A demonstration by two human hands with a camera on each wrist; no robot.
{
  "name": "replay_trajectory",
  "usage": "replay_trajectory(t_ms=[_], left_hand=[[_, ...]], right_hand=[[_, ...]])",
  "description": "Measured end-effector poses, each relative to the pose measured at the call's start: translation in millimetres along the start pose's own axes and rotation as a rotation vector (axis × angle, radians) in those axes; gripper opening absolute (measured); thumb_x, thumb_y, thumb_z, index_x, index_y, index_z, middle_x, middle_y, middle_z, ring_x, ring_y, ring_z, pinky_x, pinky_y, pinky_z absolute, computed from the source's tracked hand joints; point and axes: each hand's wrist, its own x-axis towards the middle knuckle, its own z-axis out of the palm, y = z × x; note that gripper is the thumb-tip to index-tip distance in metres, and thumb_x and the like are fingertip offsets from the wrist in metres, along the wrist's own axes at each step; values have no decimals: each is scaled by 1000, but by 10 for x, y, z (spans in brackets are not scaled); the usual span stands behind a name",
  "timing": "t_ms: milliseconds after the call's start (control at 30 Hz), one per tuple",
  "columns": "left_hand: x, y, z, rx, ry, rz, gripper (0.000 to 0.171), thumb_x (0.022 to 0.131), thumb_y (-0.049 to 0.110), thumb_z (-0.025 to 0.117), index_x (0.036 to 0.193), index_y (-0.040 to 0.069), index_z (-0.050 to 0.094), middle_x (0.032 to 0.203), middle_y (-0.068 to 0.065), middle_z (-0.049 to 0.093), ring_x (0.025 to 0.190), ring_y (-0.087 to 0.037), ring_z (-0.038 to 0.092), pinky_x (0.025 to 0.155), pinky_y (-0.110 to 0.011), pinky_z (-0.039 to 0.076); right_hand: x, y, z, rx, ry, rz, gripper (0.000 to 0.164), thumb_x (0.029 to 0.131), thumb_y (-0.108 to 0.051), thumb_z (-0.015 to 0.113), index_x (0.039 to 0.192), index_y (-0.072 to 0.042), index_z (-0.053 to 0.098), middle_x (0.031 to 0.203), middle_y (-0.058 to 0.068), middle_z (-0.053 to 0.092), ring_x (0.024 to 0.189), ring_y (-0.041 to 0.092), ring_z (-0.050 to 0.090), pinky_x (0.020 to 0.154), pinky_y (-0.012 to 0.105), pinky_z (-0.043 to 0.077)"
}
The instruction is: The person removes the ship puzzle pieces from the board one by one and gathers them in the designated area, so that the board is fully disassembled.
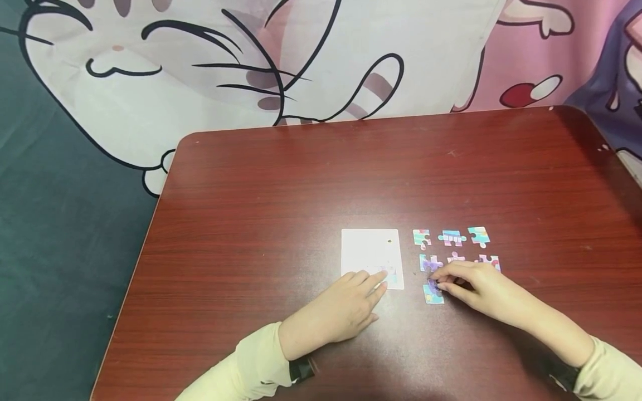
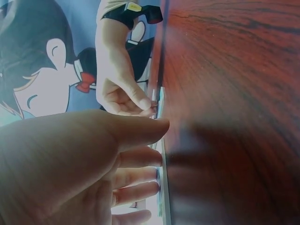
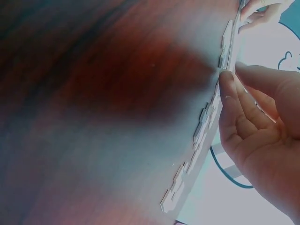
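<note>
A thin white board (image 1: 368, 248) lies flat on the table, with a small hole near its upper right and a faint coloured patch at its lower right. My left hand (image 1: 346, 306) rests along its lower edge, fingers stretched out over that patch. To the right, thumb and fingertips of my right hand (image 1: 481, 287) pinch the upper part of a blue and purple puzzle piece (image 1: 434, 296). Directly above that piece lies a purple puzzle piece (image 1: 429, 263). Two pink pieces, one a puzzle piece (image 1: 489, 260), are partly covered by the right hand.
A top row holds three spaced pieces: a left corner piece (image 1: 421, 237), a middle piece (image 1: 452, 238) and a right corner piece (image 1: 478, 235). The brown wooden table (image 1: 301, 184) ends at the back against a cartoon-printed cloth (image 1: 190, 100).
</note>
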Motion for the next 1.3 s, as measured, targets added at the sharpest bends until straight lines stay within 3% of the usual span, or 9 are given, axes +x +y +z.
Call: replay_trajectory(t_ms=[233, 600, 900, 1100, 1300], left_hand=[[7, 40, -6, 36, 61, -3, 54, 91, 41, 54, 134, 8, 51, 142, -5, 44, 112, -13, 48, 99, -25, 39], [4, 72, -18, 117, 104, -3, 56, 90, 44, 55, 131, 7, 54, 137, -5, 48, 108, -13, 49, 96, -25, 40], [-10, 63, -52, 145, 92, -1, 57, 90, 46, 54, 131, 7, 54, 136, -3, 49, 104, -11, 49, 94, -23, 40], [-22, 61, -43, 137, 83, -11, 58, 90, 47, 54, 132, 8, 53, 136, 0, 49, 105, -10, 47, 93, -21, 39], [-5, 68, -28, 122, 64, -8, 59, 90, 46, 54, 133, 7, 52, 137, -1, 48, 103, -10, 46, 92, -21, 38]], right_hand=[[18, -4, 3, -17, 1, -15, 35, 68, 5, 74, 95, -16, 67, 82, -18, 58, 73, -5, 51, 64, 8, 40], [129, -47, 24, -13, -19, 5, 27, 75, 0, 72, 98, -13, 70, 82, -18, 61, 70, -7, 50, 63, 8, 40], [311, -43, 50, -15, -28, -26, 24, 76, -1, 72, 97, -11, 70, 84, -16, 63, 71, -6, 51, 63, 12, 44], [484, -65, 56, -22, -77, -24, 20, 80, -6, 71, 99, -12, 71, 91, -10, 67, 76, -2, 55, 65, 23, 50], [627, -105, 94, -4, -123, -40, 16, 84, -10, 68, 99, -13, 70, 91, -12, 66, 76, -2, 55, 67, 23, 51]])
